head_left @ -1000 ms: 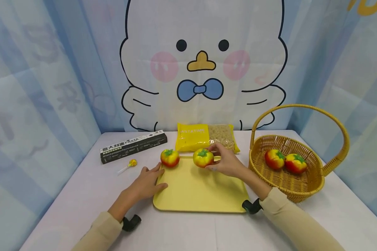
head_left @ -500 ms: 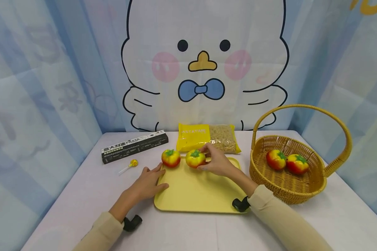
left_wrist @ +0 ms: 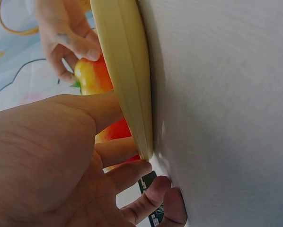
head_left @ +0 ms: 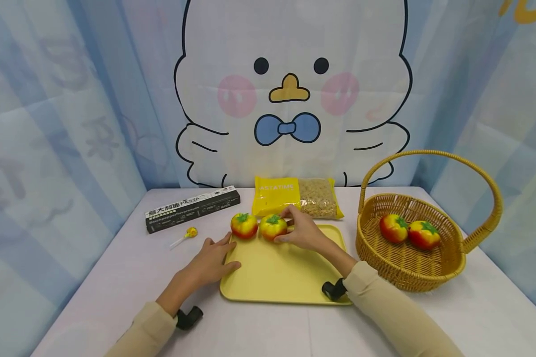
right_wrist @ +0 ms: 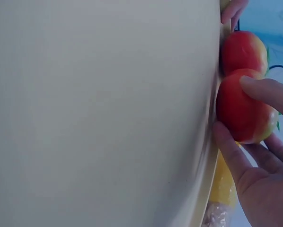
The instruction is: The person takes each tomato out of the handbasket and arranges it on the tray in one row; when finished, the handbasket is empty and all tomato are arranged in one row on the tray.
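Note:
In the head view my right hand (head_left: 304, 230) grips a red-and-yellow toy tomato (head_left: 273, 228) at the far side of the yellow tray (head_left: 281, 277). Thumb and fingers hold it from the right, as the right wrist view also shows. A second tomato (head_left: 243, 226) sits just left of it at the tray's far left corner. In the right wrist view the held tomato (right_wrist: 245, 111) overlaps the other tomato (right_wrist: 243, 52); whether they touch I cannot tell. My left hand (head_left: 210, 262) rests on the tray's left edge, and the left wrist view shows fingers over the rim (left_wrist: 129, 71).
On the right stands a wicker basket (head_left: 411, 282) with a tall handle and two more tomatoes (head_left: 408, 232) inside. Behind the tray lies a yellow pasta bag (head_left: 277, 196). A black-and-white pasta box (head_left: 192, 209) and a lollipop (head_left: 190, 232) lie to the left.
My right hand has moved left and slightly down with its tomato, bringing it close beside the other one. The left hand stays on the tray's edge.

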A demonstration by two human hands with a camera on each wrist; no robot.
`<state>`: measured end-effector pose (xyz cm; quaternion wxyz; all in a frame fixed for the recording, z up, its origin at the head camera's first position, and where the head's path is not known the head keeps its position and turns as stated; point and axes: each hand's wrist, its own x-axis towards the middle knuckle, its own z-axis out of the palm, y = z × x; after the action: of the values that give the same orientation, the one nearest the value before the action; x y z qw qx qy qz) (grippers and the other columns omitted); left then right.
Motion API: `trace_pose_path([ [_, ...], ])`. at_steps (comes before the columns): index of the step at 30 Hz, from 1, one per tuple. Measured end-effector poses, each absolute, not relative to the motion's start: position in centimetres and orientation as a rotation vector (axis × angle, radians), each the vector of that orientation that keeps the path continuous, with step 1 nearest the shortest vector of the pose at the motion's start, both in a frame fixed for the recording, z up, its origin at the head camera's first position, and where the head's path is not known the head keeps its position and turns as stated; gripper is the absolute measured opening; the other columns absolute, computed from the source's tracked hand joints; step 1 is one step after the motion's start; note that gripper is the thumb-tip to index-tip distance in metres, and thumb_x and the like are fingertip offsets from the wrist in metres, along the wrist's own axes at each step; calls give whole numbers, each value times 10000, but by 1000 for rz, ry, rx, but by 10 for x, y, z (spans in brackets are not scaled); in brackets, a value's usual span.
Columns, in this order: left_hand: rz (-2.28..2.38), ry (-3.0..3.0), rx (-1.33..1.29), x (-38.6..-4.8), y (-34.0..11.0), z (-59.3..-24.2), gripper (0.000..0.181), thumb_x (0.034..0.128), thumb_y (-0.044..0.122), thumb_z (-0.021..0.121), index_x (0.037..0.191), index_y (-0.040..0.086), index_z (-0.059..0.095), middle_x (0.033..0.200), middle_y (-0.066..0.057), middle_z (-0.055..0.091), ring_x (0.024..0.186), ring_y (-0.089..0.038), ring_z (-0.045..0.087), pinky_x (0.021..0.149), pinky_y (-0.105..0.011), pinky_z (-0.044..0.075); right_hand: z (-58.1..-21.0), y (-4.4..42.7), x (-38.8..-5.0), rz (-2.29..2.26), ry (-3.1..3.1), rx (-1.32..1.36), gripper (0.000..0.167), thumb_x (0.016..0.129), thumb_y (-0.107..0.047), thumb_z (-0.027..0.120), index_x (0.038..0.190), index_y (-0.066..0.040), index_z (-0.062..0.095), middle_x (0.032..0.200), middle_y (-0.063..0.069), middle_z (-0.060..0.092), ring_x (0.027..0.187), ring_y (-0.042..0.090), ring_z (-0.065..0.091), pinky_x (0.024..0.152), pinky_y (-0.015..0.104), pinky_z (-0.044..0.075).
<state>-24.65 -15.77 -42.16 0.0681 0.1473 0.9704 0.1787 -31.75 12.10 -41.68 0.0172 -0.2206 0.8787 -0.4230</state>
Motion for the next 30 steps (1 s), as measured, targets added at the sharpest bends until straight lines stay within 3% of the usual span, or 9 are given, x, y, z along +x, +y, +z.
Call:
trace_pose_path([
  [12, 540, 2919, 453, -248, -157, -422, 634, 1008, 380, 717, 1513, 26, 570, 1718, -193, 347, 1099, -322, 457, 883, -422, 394, -417, 116, -318, -1314, 2746, -610, 565, 835, -118, 911, 1261, -27, 552, 1385, 222, 650, 1216, 391, 699, 982, 468, 595],
  [30, 550, 2917, 427, -246, -157, -420, 631, 1004, 376, 725, 1512, 32, 574, 1717, -194, 351, 1118, -331, 472, 904, -447, 422, -417, 115, -317, -1282, 2732, -614, 745, 845, -119, 903, 1436, 25, 471, 1457, 253, 592, 1272, 418, 656, 1051, 489, 559],
])
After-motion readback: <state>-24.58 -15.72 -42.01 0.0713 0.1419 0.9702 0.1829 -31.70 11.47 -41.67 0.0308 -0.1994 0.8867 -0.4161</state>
